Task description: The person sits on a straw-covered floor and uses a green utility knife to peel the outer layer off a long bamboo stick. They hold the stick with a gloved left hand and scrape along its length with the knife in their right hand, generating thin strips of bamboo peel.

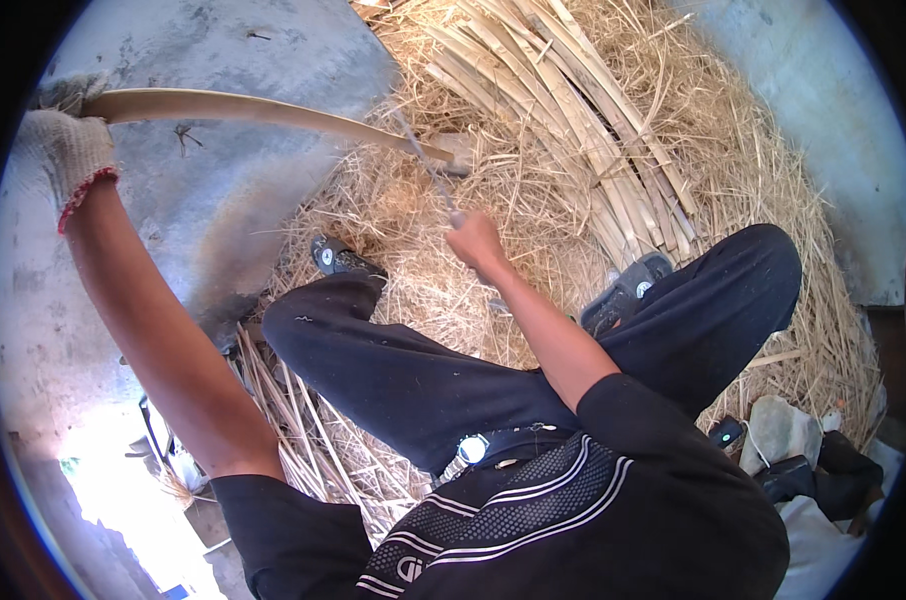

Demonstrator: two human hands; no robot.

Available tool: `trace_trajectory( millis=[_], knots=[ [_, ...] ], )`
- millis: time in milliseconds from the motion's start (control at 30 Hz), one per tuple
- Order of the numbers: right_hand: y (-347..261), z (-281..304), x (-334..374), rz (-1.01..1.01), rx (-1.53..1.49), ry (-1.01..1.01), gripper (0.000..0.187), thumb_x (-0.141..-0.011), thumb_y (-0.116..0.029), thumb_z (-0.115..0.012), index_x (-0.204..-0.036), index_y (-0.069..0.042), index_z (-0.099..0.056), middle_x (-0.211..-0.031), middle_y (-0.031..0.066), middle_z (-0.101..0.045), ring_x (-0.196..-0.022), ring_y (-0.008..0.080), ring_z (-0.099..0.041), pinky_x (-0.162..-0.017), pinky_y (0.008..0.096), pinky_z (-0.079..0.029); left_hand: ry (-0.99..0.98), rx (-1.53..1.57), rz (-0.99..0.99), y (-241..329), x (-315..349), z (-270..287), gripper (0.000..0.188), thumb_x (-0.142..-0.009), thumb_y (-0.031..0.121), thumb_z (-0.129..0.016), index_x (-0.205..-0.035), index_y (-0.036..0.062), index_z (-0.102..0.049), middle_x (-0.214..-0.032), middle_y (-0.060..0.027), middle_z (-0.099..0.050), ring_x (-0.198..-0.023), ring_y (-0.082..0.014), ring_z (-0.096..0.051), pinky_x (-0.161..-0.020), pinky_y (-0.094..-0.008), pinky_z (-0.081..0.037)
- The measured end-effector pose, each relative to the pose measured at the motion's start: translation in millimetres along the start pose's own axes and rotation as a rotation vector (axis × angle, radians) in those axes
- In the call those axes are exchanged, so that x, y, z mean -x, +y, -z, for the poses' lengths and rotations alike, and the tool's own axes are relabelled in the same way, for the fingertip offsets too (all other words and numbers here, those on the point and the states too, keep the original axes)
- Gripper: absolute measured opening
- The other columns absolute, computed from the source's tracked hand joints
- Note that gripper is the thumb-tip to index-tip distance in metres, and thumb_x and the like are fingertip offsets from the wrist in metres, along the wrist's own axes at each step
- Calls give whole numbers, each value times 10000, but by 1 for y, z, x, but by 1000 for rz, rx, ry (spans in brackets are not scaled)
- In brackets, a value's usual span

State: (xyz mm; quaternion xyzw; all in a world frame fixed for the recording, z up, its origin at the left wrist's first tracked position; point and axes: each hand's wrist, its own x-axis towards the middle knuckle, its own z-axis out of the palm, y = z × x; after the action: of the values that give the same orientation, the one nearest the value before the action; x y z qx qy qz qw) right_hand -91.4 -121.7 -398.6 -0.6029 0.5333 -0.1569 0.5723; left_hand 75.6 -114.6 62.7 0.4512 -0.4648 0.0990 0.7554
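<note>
My left hand, in a pale knitted glove with a red cuff, grips one end of a long bamboo strip at the upper left. The strip arcs slightly and runs rightward to its far end above the straw. In my bare right hand, closed in a fist, is the handle of a long thin knife. Its blade crosses the strip close to the far end and looks blurred. Under that end sits a small block-like piece, partly covered by the strip.
Split bamboo strips lie in a bundle at the upper right, over a thick bed of shavings. More thin strips lie by my left leg. Grey walls bound the far side. A pale stone-like lump sits at the lower right.
</note>
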Motion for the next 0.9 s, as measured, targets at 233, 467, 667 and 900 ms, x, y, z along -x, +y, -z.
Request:
trace_trajectory(
  millis=[233,467,667,900],
  knots=[
    [119,10,-49,-172,173,195,431,-761,-302,-611,-1011,47,-642,-936,275,-657,-908,397,-654,-777,445,-518,15,89,92,1,13,-13,413,-952,363,-437,-655,103,-318,-601,-16,-312,-480,-156,-338,-496,-326,-390],
    [94,-1,-41,-284,-17,58,306,-788,-182,-556,-924,81,-632,-842,237,-665,-744,334,-673,-664,418,-534,28,38,86,-1,2,6,380,-954,337,-428,-670,106,-328,-599,-8,-305,-476,-164,-323,-519,-327,-387],
    [0,28,-1,-217,-151,-58,234,-811,-118,-532,-929,71,-605,-743,162,-625,-575,200,-613,-514,355,-515,-151,188,201,-3,0,22,396,-925,312,-421,-602,138,-272,-538,4,-246,-469,-157,-252,-465,-305,-269],
    [-91,32,52,113,-313,-250,117,-804,-61,-538,-774,52,-541,-570,78,-517,-411,145,-501,-359,300,-412,-183,201,218,-7,-10,38,362,-888,257,-409,-572,157,-262,-521,11,-230,-468,-150,-224,-474,-315,-239]
  ],
)
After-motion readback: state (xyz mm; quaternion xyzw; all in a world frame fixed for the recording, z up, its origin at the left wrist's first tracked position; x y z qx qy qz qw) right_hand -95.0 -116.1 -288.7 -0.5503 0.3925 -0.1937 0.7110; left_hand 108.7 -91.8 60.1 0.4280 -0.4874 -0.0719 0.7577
